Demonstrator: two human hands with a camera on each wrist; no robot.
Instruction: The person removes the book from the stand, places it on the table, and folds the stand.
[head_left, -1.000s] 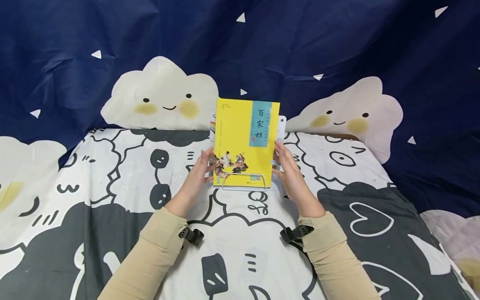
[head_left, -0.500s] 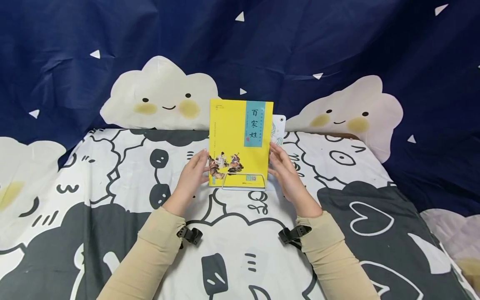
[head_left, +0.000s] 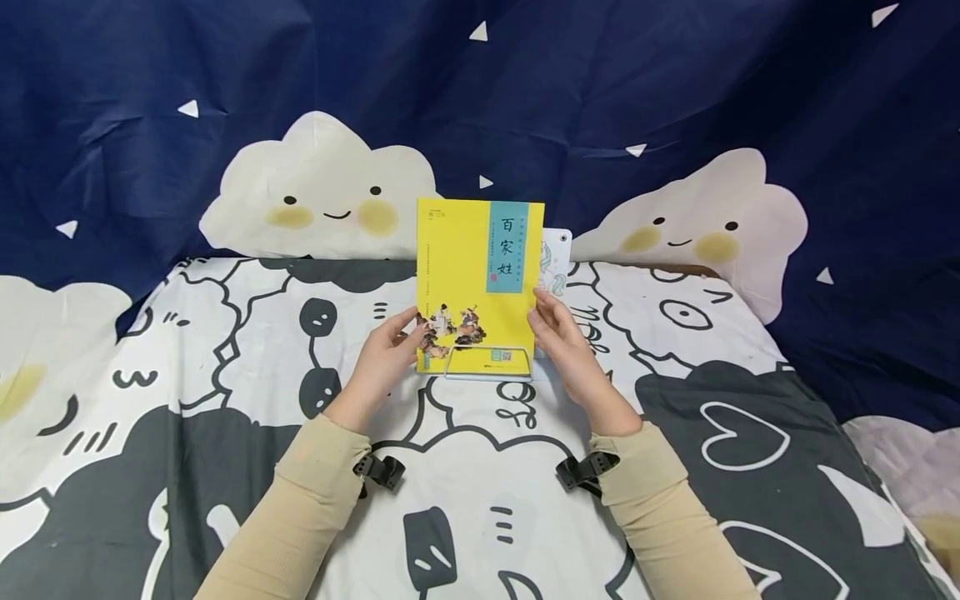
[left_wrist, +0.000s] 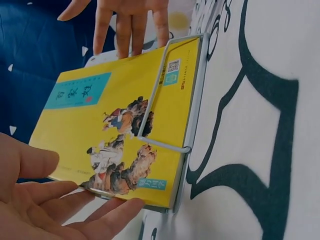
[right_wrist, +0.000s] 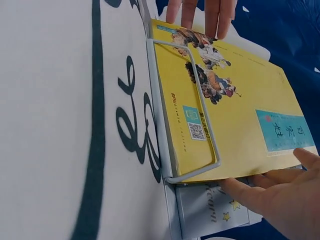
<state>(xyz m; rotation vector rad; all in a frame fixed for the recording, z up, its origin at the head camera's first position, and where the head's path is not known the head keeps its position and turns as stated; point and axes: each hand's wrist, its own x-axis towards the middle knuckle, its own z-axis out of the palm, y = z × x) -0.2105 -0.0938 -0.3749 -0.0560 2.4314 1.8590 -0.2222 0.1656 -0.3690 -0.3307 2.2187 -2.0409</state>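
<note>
A yellow book with a blue title panel and small painted figures stands upright, leaning back. Across its lower front runs the white wire lip of a stand. My left hand is at the book's left edge, fingertips against the edge, as the left wrist view shows, with the thumb on the front side. At the opposite edge is my right hand, its fingers nearly straight and touching the side. Behind the book, a white card with a corner hole and a unicorn drawing sticks out to the right.
Under everything lies a black-and-white cartoon-print cloth. At the back hangs a dark blue curtain with clouds and small triangles. Each wrist wears a black strap below a rolled beige sleeve.
The book has shifted left between the hands, covering what showed at its left side and exposing more of the white card at right. Both hands have moved slightly left with it.
</note>
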